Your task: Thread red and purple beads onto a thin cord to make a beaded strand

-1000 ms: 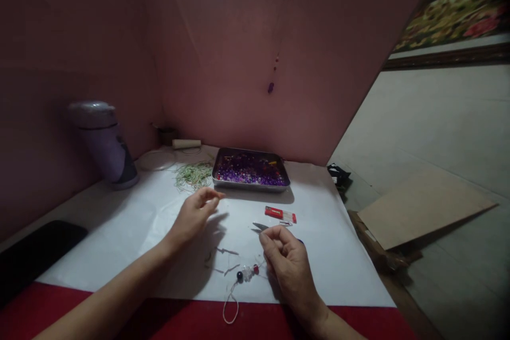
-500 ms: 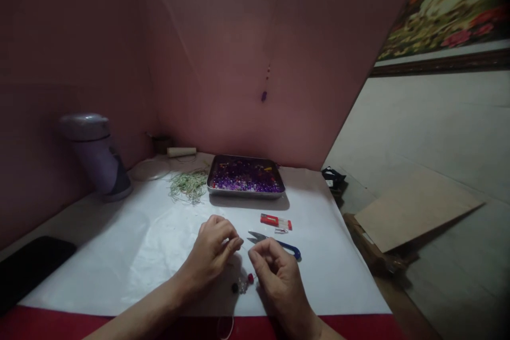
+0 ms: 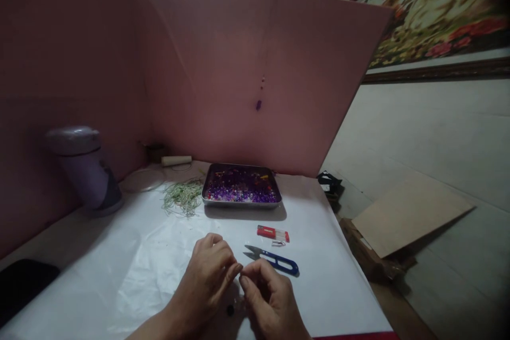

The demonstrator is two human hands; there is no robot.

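My left hand (image 3: 211,273) is closed in a pinch, its fingertips meeting those of my right hand (image 3: 269,295), which is pinched too. What lies between the fingertips is too small to make out. A dark bead (image 3: 230,310) shows just below them, partly in shadow. Blue-handled thread snips (image 3: 279,261) lie right behind my right hand, blades pointing left. Beyond the snips is a red and clear packet (image 3: 273,233) with a small metallic piece (image 3: 278,243) beside it. A metal tray (image 3: 242,204) of mostly purple beads stands farther back.
Tangled green threads (image 3: 182,197) lie left of the tray, near a pale roll (image 3: 176,160). A purple bottle (image 3: 90,175) stands at the left, above a dark flat object (image 3: 26,287). A beaded strand (image 3: 258,104) hangs before the pink panel (image 3: 207,74).
My hands have come together at the fingertips, where a gap was before. The red bead below them is no longer visible. The view has tilted up, so the scene sits lower.
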